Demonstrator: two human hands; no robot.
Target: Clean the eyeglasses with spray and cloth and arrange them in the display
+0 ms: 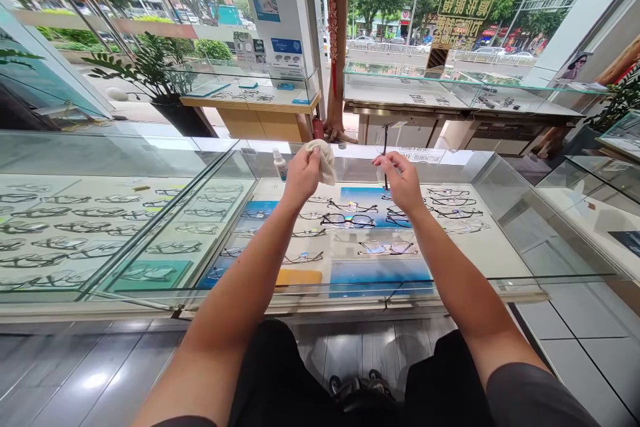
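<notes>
My left hand (304, 173) is closed on a pale beige cloth (326, 163), bunched up and hanging over the glass counter. To the right, my right hand (400, 177) pinches a pair of glasses (385, 147) with a thin dark part standing upright; its lenses are hard to make out. The two hands are apart, and the cloth does not touch the glasses. Just left of my left hand, a small white spray bottle (280, 164) stands on the counter. Beneath both hands, several eyeglasses (349, 220) lie in rows inside the glass display case (440, 278).
Another case section with rows of eyeglasses (75, 212) adjoins on the left. Blue display cards (380, 273) and a yellow-orange block (299, 277) lie inside the case. Beyond stand a wooden post (339, 33), a potted plant (160, 73) and more glass cases (410, 90) by the window.
</notes>
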